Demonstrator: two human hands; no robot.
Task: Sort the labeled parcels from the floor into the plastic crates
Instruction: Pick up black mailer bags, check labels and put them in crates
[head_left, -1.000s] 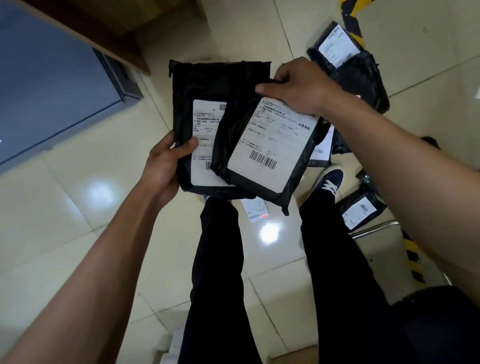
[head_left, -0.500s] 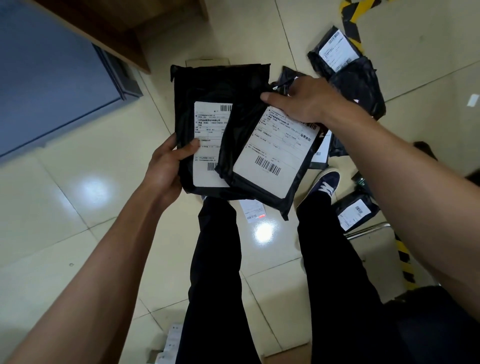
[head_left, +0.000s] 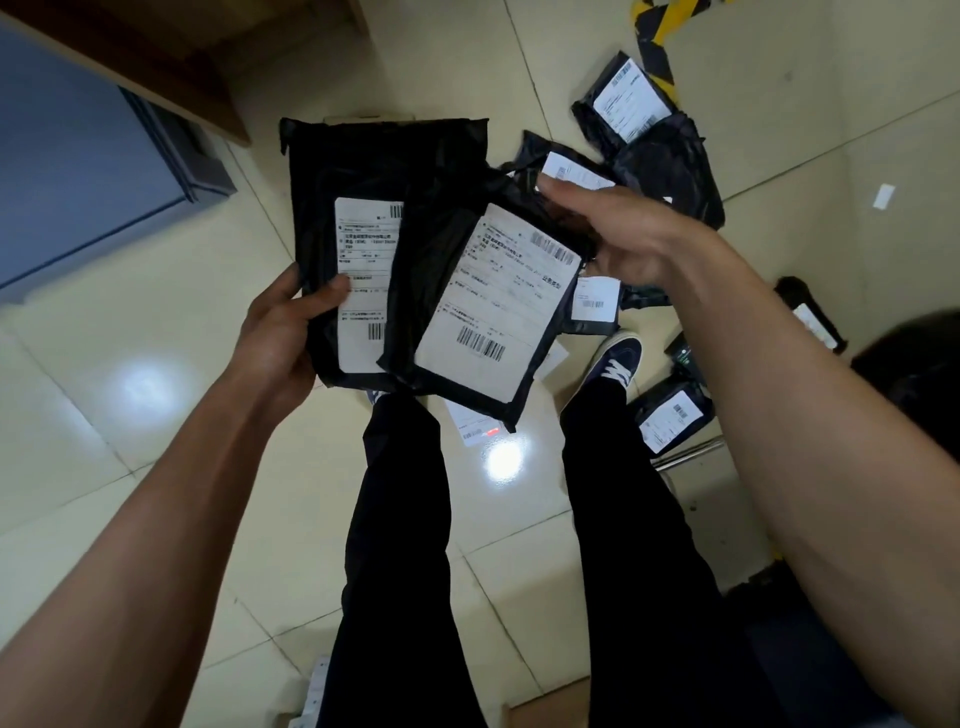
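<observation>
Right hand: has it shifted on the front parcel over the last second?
Yes. The right hand has slid from the label's top edge off to the front parcel's upper right corner, so the label's top barcode now shows.

Small parcel overlapping large parcel, loose parcels on floor right

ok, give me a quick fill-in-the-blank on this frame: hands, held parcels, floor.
1. The left hand grips the rear parcel with its ____ pressed on the white label.
2. The front parcel overlaps the rear parcel and is held by the ____ hand.
3. More black parcels lie on the ____ floor.

Missing words: thumb; right; tiled
</observation>
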